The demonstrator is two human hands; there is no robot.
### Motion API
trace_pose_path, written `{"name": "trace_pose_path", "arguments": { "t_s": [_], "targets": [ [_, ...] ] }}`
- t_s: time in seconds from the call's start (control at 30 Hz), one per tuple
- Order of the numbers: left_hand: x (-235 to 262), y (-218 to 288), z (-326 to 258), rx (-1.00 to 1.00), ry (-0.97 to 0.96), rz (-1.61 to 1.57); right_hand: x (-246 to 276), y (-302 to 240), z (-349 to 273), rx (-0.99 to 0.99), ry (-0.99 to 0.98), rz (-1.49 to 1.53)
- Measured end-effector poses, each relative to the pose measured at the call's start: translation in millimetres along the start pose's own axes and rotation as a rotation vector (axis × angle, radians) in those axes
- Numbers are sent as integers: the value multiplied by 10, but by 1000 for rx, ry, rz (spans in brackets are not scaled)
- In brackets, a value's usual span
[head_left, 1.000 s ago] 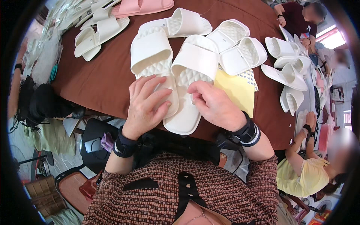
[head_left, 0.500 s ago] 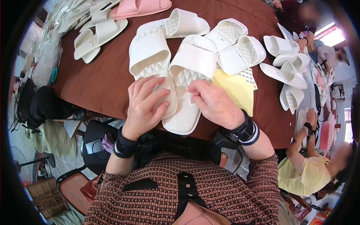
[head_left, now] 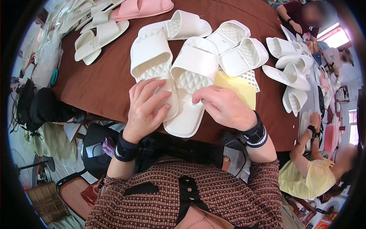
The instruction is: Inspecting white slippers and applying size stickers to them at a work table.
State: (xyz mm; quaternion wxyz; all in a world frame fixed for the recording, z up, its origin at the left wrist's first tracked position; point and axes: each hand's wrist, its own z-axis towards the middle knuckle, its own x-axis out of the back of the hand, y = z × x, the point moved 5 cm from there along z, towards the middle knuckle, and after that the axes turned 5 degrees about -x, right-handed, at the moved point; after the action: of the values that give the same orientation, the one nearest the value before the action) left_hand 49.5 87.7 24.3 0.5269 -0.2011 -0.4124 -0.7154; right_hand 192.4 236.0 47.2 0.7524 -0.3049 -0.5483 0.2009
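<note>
Side by side in front of me lie two white slide slippers with quilted insoles, a left slipper [head_left: 150, 55] and a right slipper [head_left: 183, 122]. My left hand [head_left: 146, 107] rests on the heel part of the left one, its fingers spread. Over the right one's insole my right hand [head_left: 227, 107] has its fingers curled, the index fingertip touching a small dark printed mark [head_left: 195, 103]. The thumb and other fingertips are partly hidden, so I cannot make out whether they hold anything. A yellow sheet [head_left: 246, 95] lies beyond my right hand, with a white sheet of printed labels [head_left: 250, 79] partly under it.
More white slippers [head_left: 245, 57] lie at the far side of the brown-covered table [head_left: 91, 84], others at right and far left. A pink slipper [head_left: 143, 9] and clear plastic bags [head_left: 47, 49] are at far left. A person in yellow [head_left: 309, 177] works at right.
My right hand has shifted slightly right and turned, with its fingers more curled, leaving the dark mark on the insole partly visible. My left hand stays in place.
</note>
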Motion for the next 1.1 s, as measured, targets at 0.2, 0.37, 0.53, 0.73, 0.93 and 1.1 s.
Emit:
{"name": "trace_pose_path", "arguments": {
  "t_s": [0.2,0.37,0.53,0.73,0.93,1.1],
  "targets": [
    [16,-19,-5,0,4,-4,25,-130,-78,78,-144,-238],
    [-8,-5,12,-8,-9,-8,-214,-390,-209,274,-128,-515],
    [-1,15,16,7,-18,3,-509,-512,-275,342,-43,-808],
    [-10,-6,-30,28,-45,-18,-164,-419,-161,248,-26,-578],
    [-18,-67,-2,32,-53,-8,89,-137,-75,74,7,-245],
    [-16,-11,127,-15,-19,-20,101,-381,-118,125,-150,-438]
  ]
}}
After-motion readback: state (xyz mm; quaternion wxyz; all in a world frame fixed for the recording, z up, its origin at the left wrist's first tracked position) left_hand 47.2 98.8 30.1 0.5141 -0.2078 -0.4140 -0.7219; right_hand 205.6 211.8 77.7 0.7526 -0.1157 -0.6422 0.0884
